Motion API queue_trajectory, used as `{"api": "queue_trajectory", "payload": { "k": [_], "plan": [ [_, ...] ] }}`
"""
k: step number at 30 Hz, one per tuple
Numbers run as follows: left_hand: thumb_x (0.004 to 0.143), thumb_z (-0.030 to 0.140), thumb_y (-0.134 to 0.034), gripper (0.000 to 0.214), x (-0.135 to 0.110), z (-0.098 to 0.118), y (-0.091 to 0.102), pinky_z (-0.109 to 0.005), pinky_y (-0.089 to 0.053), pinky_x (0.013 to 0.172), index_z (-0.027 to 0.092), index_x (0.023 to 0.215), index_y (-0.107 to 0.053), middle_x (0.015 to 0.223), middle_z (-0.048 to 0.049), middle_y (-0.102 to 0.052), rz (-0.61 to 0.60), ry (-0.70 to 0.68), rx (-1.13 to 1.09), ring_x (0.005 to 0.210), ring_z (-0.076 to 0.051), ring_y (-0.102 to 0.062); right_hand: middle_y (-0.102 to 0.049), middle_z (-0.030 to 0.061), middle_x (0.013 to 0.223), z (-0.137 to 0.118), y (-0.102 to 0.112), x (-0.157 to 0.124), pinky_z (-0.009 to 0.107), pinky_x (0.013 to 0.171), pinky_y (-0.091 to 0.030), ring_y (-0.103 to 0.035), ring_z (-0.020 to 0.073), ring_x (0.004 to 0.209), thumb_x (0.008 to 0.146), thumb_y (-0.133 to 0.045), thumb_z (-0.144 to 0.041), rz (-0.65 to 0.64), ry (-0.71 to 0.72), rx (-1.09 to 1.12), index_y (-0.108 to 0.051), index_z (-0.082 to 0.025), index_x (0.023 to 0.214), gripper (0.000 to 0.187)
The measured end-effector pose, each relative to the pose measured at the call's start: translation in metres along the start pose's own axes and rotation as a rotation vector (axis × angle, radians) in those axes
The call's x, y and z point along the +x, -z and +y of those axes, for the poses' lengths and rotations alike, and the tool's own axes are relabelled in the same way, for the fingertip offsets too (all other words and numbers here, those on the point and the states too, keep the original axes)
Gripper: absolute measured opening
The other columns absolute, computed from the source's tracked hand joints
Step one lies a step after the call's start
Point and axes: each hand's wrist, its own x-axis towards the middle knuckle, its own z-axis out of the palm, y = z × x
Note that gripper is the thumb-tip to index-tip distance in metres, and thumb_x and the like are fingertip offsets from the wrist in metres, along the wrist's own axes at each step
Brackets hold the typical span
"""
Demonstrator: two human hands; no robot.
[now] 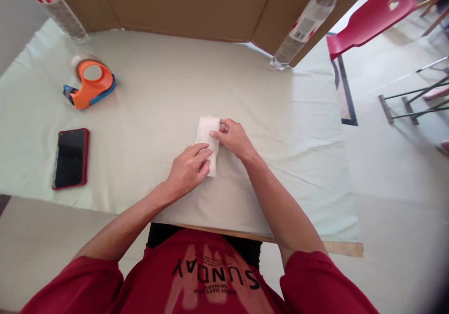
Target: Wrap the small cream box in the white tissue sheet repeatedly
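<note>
our shirt (213, 258) lies nearest; the long tissue (205, 130) points away from us, left hand (189, 166) touching its nearer half, right hand (234, 139) its farther; hands apart, grip unclear.

Bright, diffuse light leaves the thin white tissue-like sheet (209, 129) pale; soft grey shadow dulls the front of the pale green cloth-covered surface (157, 80). The glossy white floor (393, 173) gleams. Wide-angle distortion stretches the edges; dark blur clouds the lower-right corner.
</note>
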Motion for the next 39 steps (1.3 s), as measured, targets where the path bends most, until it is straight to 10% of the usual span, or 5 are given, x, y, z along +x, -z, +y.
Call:
{"api": "queue_trajectory", "payload": {
  "k": [10,17,27,39],
  "plan": [
    [0.087,0.016,-0.056,0.024,-0.001,0.003,0.001,-0.034,-0.055,0.08,0.017,0.11,-0.064,0.113,-0.0105,-0.065,-0.017,0.121,-0.043,0.093,-0.021,-0.065,-0.066,0.0015,0.083,-0.028,0.003,-0.027,0.03,0.071,-0.049,-0.06,0.0169,0.079,0.081,-0.066,-0.042,-0.174,0.253,0.268,-0.069,-0.021,0.077,0.021],
    [0.079,0.022,-0.068,0.049,-0.008,0.001,-0.005,-0.04,-0.052,0.091,0.018,0.124,-0.048,0.12,-0.0138,-0.054,0.22,0.224,-0.071,0.112,-0.025,-0.056,-0.074,0.0037,0.106,-0.021,-0.001,-0.068,0.035,0.092,-0.053,-0.068,0.0184,0.1,0.092,-0.057,-0.025,-0.146,0.48,0.139,-0.076,-0.026,0.099,0.02],
    [0.081,0.023,-0.063,0.022,-0.008,-0.009,0.003,-0.044,-0.049,0.1,0.018,0.102,-0.059,0.129,-0.0162,-0.059,0.003,0.163,-0.177,0.122,-0.028,-0.058,-0.064,0.0145,0.134,0.011,-0.021,-0.108,0.047,0.107,-0.05,-0.057,0.0266,0.131,0.092,-0.061,-0.026,0.042,0.832,-0.275,-0.057,-0.021,0.136,0.045],
    [0.083,0.018,-0.054,0.055,-0.017,-0.034,0.015,-0.041,-0.048,0.107,0.018,0.139,-0.052,0.149,-0.0159,-0.05,-0.148,-0.017,-0.234,0.138,-0.027,-0.049,-0.063,0.0106,0.137,0.017,-0.016,-0.088,0.046,0.113,-0.044,-0.053,0.023,0.135,0.094,-0.048,-0.016,-0.06,0.706,-0.138,-0.062,-0.023,0.131,0.041]
  ]
}}
